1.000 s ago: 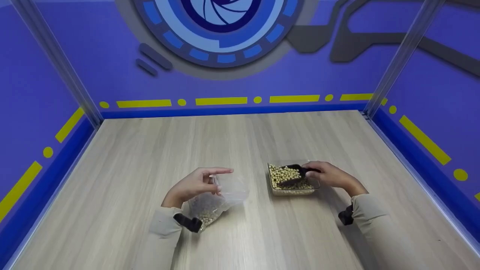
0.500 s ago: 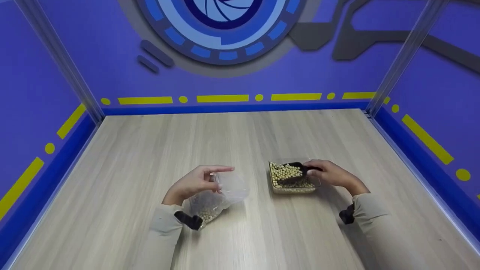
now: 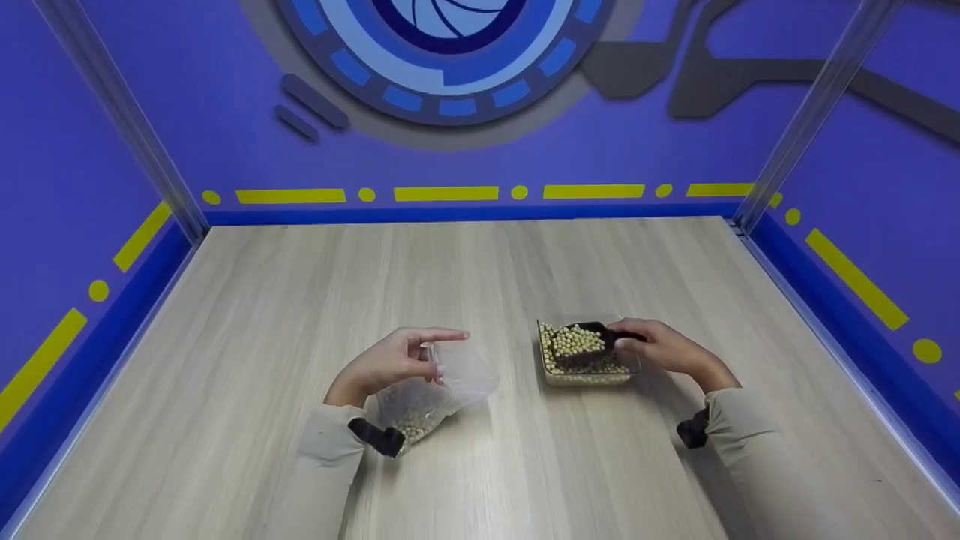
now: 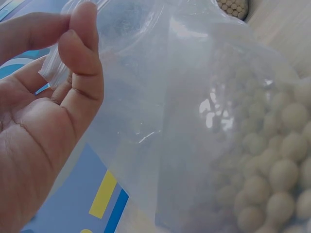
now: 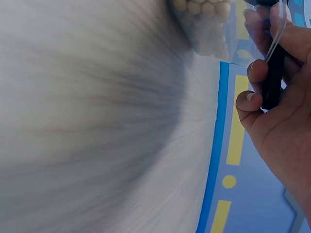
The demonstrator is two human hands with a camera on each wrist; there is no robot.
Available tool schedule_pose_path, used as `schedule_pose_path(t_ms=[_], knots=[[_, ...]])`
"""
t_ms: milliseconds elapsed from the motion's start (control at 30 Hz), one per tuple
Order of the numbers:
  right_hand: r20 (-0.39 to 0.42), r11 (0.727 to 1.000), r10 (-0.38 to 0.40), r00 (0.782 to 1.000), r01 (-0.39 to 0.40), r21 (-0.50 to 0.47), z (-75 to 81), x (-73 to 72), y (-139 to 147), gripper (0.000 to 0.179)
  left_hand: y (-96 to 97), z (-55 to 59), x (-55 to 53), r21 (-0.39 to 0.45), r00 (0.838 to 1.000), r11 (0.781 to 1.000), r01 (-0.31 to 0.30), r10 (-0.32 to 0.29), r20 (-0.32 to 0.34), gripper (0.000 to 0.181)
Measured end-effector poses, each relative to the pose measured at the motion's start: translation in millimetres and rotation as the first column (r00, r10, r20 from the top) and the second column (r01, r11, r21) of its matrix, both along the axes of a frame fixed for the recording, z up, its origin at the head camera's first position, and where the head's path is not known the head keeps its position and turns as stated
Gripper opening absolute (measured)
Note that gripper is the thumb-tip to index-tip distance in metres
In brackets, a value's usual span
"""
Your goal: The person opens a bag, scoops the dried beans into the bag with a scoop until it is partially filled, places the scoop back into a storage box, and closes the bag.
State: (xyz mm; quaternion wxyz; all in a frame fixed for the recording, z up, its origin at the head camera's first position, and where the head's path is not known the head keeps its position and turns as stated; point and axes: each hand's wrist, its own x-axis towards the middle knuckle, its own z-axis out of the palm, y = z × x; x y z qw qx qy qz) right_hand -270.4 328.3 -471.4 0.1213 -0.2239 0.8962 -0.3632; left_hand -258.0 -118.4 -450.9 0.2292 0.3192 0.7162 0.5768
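My left hand [image 3: 394, 360] pinches the rim of a clear zip bag [image 4: 141, 97] between thumb and fingers, its mouth spread toward the right. Pale round beans [image 4: 282, 170] fill the lower end of the bag, on the table beneath my wrist. Over at the right, my right hand [image 3: 656, 346] grips the handle [image 5: 274, 80] of a black scoop. Heaped with beans, the scoop [image 3: 596, 352] sits within a clear rectangular container [image 3: 589, 381] that holds more of the same beans. The container's rim passes close by the fingers in the right wrist view.
A light wood-grain table [image 3: 480, 285] carries the bag and the container, with a stretch of tabletop between them. Blue panels [image 3: 525, 161] with yellow marks stand at the back and both sides. Metal posts [image 3: 810, 120] mark the back corners.
The scoop has come up out of the beans and levelled, now carrying a fuller heap. My left hand keeps its pinch on the bag. The head view has shifted slightly.
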Motion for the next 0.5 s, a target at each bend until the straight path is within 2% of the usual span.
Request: schedule_pose_path(t_ms=[133,367,500], knots=[[0.013,1.000,-0.009,1.000,0.009,-0.017,-0.5,-0.1,0.7,0.044,-0.4,0.5,0.0,-0.002,1.000,1.000,-0.005,0.005,0.003,0.056],[0.029,0.998,-0.026,0.999,0.028,-0.049,-2.0,-0.4,1.3,0.043,0.4,-0.3,-0.2,0.001,0.999,1.000,-0.021,0.021,0.046,0.057],[0.030,0.997,-0.034,0.999,0.036,-0.067,-4.1,-1.0,1.7,0.043,0.7,-0.6,-0.9,-0.010,0.999,1.000,-0.017,0.017,0.035,0.056]])
